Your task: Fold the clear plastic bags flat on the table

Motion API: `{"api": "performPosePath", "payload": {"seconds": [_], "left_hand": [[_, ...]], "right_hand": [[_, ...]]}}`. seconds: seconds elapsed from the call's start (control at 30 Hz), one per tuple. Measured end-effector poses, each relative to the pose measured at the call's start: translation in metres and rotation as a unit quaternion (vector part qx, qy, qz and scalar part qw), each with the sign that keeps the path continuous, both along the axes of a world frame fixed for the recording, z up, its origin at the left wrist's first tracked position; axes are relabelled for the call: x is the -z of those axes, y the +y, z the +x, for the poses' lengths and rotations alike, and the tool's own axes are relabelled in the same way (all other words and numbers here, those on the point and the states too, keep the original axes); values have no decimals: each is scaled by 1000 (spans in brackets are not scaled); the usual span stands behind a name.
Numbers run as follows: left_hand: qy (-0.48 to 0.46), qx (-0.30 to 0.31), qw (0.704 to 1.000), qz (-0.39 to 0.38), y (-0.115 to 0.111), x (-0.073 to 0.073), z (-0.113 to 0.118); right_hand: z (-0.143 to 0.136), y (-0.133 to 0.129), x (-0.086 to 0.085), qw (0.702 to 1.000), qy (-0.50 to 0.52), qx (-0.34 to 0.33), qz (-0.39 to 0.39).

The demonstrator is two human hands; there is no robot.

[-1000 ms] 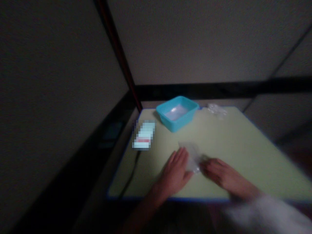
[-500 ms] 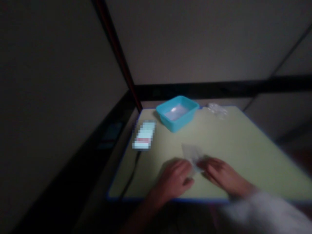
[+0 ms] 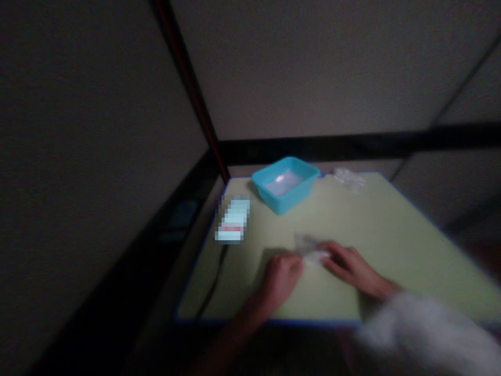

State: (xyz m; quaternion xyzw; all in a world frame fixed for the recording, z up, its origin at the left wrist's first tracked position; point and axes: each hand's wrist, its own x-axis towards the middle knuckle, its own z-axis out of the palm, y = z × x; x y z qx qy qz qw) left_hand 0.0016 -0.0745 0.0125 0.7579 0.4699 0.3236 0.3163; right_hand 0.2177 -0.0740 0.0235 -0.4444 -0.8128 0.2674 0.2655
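Between my hands, just above or on the yellow-green table [image 3: 391, 250], is a small clear plastic bag [image 3: 313, 254], thin and blurred. My left hand [image 3: 282, 274] is closed, its fingertips pinching the bag's left end. From the other side, my right hand [image 3: 348, 265] has thumb and fingers closed on the bag's right end. Whether anything is inside the bag I cannot make out. Beyond the hands stands a turquoise plastic basin [image 3: 287, 203] with flat, whitish, shiny pieces [image 3: 284, 183] in it.
A lit phone [image 3: 234, 220], its screen pixelated, lies at the table's left side, with a dark cable [image 3: 213, 284] running to the front edge. Crumpled clear plastic [image 3: 349, 179] sits at the back right. Walls rise behind and to the left of the table.
My left hand has curled tighter, its thumb drawn in. My right hand has shifted slightly up and right. The bag now lies flatter between them.
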Motion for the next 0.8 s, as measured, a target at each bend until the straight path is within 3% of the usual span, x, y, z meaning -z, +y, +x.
{"api": "performPosePath", "payload": {"seconds": [0.13, 0.47, 0.63, 0.7, 0.8], "left_hand": [[-67, -34, 993, -90, 14, 7, 4], [-114, -44, 983, -139, 43, 13, 7], [-130, -54, 976, -165, 44, 14, 5], [-138, -53, 973, -177, 43, 14, 5], [-150, -49, 968, -193, 41, 11, 5]], "right_hand": [[-4, 15, -4, 995, 74, 9, -59], [-15, 40, 14, 971, 199, 62, -116], [-8, 30, 4, 978, 152, 139, 23], [-5, 23, 2, 986, 80, 103, 103], [-9, 14, 2, 983, -31, -4, 180]]}}
